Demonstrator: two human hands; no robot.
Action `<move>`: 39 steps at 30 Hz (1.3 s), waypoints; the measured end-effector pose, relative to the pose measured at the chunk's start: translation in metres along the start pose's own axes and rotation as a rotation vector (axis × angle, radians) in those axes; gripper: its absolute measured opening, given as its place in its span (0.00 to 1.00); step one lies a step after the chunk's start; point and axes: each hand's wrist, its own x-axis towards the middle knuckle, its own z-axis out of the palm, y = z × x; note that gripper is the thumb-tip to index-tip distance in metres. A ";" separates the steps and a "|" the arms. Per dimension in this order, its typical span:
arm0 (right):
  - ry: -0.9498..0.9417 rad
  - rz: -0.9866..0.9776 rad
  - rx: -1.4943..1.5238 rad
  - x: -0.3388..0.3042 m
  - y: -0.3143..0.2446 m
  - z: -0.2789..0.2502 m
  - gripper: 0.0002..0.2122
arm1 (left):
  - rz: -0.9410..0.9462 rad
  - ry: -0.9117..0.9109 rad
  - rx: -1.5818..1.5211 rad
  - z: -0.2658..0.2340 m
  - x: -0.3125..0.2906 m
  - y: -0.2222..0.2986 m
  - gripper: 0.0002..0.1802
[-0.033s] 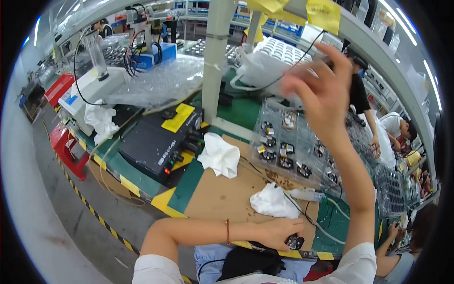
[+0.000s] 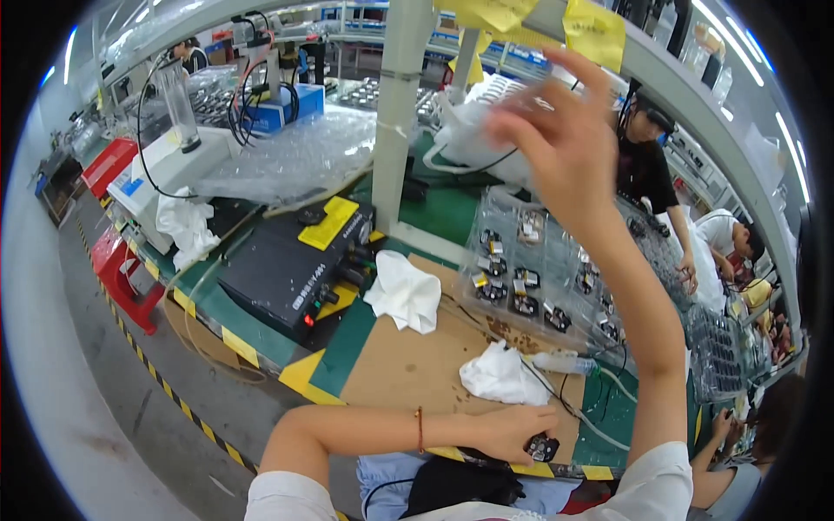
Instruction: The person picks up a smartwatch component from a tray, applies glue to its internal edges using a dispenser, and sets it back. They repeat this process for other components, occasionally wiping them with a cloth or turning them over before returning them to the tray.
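Observation:
My left hand (image 2: 519, 432) rests at the near edge of the bench, its fingers closed around a small black electronic module (image 2: 543, 446) with a lens-like part showing. My right hand (image 2: 565, 139) is raised high over the back of the bench, blurred, with thumb and index finger apart and nothing visible between them. Below it lies a clear plastic blister tray (image 2: 508, 317) with several small black modules (image 2: 526, 304) in its pockets. A crumpled white cloth (image 2: 504, 373) sits just beyond my left hand, with a clear plastic bottle (image 2: 563, 362) beside it.
A black control box (image 2: 287, 269) with a red light stands left of a brown cardboard sheet (image 2: 408, 365). Another white cloth (image 2: 404, 291) lies beside it. A metal post (image 2: 395, 113) rises behind. Thin cables and tubes cross the right side. A co-worker (image 2: 647, 156) is across the bench.
My right hand has moved left and slightly up, uncovering more of the co-worker behind it. My left hand stays in place with the module.

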 end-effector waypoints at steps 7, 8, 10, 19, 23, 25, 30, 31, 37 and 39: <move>0.033 -0.461 -0.461 0.119 0.027 0.077 0.22 | -0.009 -0.015 -0.045 0.004 -0.003 -0.007 0.25; 0.030 -0.461 -0.462 0.124 0.034 0.080 0.22 | -0.007 -0.019 -0.042 0.004 -0.004 -0.008 0.25; 0.068 -0.430 -0.606 0.128 0.039 0.084 0.21 | -0.007 -0.018 -0.045 0.005 -0.004 -0.008 0.25; 0.166 -0.526 -0.907 0.088 0.054 0.105 0.13 | 0.051 -0.011 -0.008 0.011 -0.007 -0.011 0.25; 0.030 -0.523 -0.680 0.059 0.066 0.104 0.19 | 0.008 -0.065 -0.002 0.007 -0.005 -0.008 0.23; 0.042 -0.509 -0.659 0.029 0.062 0.090 0.19 | 0.014 -0.019 0.062 0.005 -0.007 -0.008 0.24; -0.108 0.163 -0.678 -0.087 0.070 -0.002 0.10 | -0.029 -0.043 0.058 -0.005 -0.004 0.000 0.24; -0.192 0.352 -0.767 -0.116 0.076 -0.028 0.09 | -0.083 -0.070 0.058 -0.006 -0.001 0.002 0.23; -0.390 1.017 -0.602 -0.233 0.021 -0.093 0.12 | -0.063 0.000 0.085 -0.007 0.000 -0.003 0.21; -0.379 1.230 -0.294 -0.249 -0.003 -0.085 0.14 | -0.152 -0.016 0.074 -0.010 -0.001 0.000 0.22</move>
